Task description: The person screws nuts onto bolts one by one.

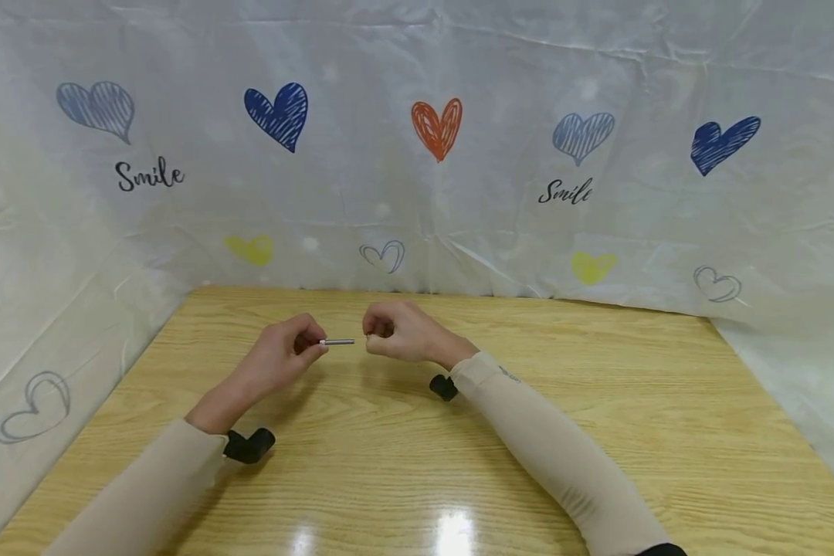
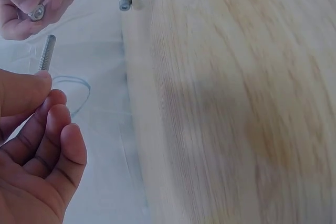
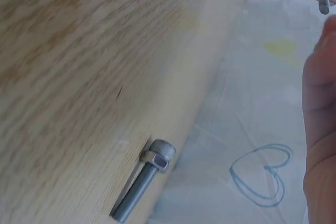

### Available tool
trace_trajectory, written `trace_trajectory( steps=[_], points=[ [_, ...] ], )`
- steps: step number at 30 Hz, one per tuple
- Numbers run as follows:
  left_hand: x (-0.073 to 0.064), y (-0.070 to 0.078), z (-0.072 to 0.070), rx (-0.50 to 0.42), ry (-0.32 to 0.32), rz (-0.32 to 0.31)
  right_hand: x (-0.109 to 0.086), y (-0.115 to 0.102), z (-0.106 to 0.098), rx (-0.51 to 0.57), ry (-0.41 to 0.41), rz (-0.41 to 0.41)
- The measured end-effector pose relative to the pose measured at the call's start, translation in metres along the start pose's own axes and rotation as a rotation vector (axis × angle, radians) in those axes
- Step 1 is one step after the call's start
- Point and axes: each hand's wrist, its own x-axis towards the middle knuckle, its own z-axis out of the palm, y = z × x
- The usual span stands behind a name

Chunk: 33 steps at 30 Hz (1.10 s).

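Note:
Between thumb and fingertips my left hand pinches a grey metal bolt, its threaded end pointing right toward the other hand. The bolt's head is hidden by the fingers. My right hand pinches a small nut, seen best in the left wrist view. A short gap separates nut and bolt tip, both held above the table. A second bolt, with a nut up against its head, lies on the table near the far edge; the head view does not show it.
The wood-grained table reaches back to a white cloth backdrop printed with hearts and "Smile". Black wrist mounts stick out below both sleeves, close to the tabletop.

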Motion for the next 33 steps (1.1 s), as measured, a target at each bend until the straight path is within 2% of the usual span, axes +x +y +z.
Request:
trace_trajectory(
  steps=[6, 14, 18, 24, 33],
  points=[
    [0.003, 0.005, 0.006, -0.012, 0.012, 0.0, -0.009, 0.001, -0.004, 0.058, 0.018, 0.039],
    [0.008, 0.019, 0.015, -0.03, 0.037, 0.016, -0.027, 0.003, -0.012, -0.006, 0.124, -0.039],
    [0.011, 0.026, 0.019, -0.054, 0.045, 0.026, -0.037, 0.004, -0.015, -0.002, 0.159, -0.033],
    [0.014, 0.035, 0.028, -0.081, 0.054, 0.051, -0.05, 0.005, -0.019, 0.046, 0.156, 0.015],
    [0.022, 0.044, 0.039, -0.109, 0.069, 0.082, -0.063, 0.006, -0.023, 0.012, 0.225, -0.039]
  ],
)
